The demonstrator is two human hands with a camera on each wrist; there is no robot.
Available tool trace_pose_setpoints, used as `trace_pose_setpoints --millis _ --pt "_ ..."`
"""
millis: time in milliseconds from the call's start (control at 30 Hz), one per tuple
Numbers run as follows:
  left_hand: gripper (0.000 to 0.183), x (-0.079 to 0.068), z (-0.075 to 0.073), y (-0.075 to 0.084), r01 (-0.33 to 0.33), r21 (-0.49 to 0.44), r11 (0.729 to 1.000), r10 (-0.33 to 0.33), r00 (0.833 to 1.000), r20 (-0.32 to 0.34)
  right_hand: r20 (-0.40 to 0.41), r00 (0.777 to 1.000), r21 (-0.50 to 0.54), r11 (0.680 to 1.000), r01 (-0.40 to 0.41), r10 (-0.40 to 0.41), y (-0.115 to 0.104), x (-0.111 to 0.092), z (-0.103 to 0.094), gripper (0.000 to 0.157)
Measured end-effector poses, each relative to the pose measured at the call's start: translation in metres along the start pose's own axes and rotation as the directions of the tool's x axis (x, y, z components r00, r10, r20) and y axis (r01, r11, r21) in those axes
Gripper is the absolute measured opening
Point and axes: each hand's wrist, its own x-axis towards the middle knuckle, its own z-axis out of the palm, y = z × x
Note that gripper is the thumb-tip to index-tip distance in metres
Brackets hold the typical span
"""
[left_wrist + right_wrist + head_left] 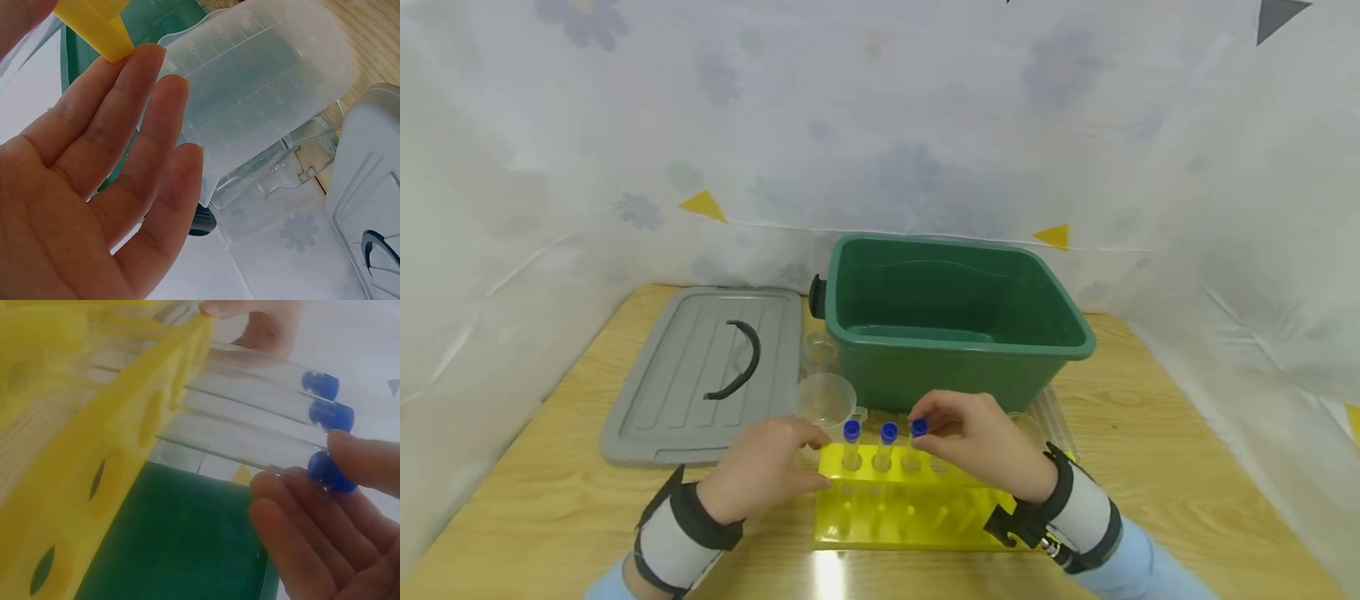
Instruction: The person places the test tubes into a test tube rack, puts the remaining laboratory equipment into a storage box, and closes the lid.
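Note:
A yellow test tube rack (pixel 917 533) stands at the front of the table, with three clear, blue-capped test tubes in its holes toward the left end. My left hand (pixel 763 467) grips the rack's left end between thumb and fingertips; in the left wrist view the other fingers of that hand (pixel 119 162) extend loosely. With thumb and fingers, my right hand (pixel 973 437) pinches the blue cap (pixel 331 472) of the third test tube (pixel 219 440), which stands in the rack. The other two test tubes (pixel 852 450) are beside it, untouched.
Behind the rack sits a large green bin (pixel 955 367). A grey lid (pixel 700 375) with a black handle lies at left. Between them stand a translucent measuring beaker (pixel 825 400) and a clear glass vessel (pixel 818 352). Clear items behind my right hand are partly hidden.

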Motion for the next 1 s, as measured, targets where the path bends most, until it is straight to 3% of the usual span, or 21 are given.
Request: trace_pose_setpoints --millis 267,367,500,567,633,733,833,900,1000 --pt "0.034 -0.003 0.001 -0.004 0.023 0.012 1.0 -0.023 1.0 -0.016 0.065 0.997 -0.006 1.0 0.029 -0.028 0.0 0.005 0.002 0.019" --pt "0.035 -0.004 0.001 -0.005 0.033 0.015 0.999 -0.032 0.999 -0.017 0.05 0.998 -0.056 0.998 0.038 -0.035 -0.002 0.002 -0.002 0.028" --pt "0.035 -0.007 0.0 -0.006 0.053 0.005 0.999 -0.053 0.998 -0.014 -0.098 0.992 -0.084 0.994 0.068 -0.077 -0.005 -0.015 -0.025 0.031" --pt "0.035 -0.008 -0.002 -0.006 0.059 0.002 0.998 -0.059 0.998 -0.012 -0.228 0.965 -0.012 0.991 0.133 -0.132 0.002 -0.027 -0.045 0.025" --pt "0.035 -0.008 -0.003 -0.006 0.062 0.004 0.998 -0.062 0.998 -0.011 -0.343 0.931 -0.013 0.991 0.133 -0.129 0.011 -0.041 -0.07 0.021" --pt "0.036 -0.008 -0.004 -0.007 0.063 0.01 0.998 -0.063 0.998 -0.014 -0.48 0.876 -0.031 0.999 0.021 -0.033 0.034 -0.059 -0.107 0.02" --pt "0.035 -0.008 -0.006 -0.008 0.064 0.016 0.998 -0.064 0.998 -0.017 -0.534 0.838 -0.099 0.976 -0.192 0.11 0.066 -0.066 -0.136 0.017" --pt "0.035 -0.009 -0.006 -0.008 0.068 0.018 0.998 -0.068 0.998 -0.02 -0.516 0.834 -0.123 0.947 -0.296 0.194 0.093 -0.061 -0.145 0.028" --pt "0.035 -0.01 -0.006 -0.008 0.075 0.015 0.997 -0.075 0.997 -0.02 -0.398 0.861 -0.197 0.887 -0.417 0.317 0.135 -0.046 -0.147 0.046"
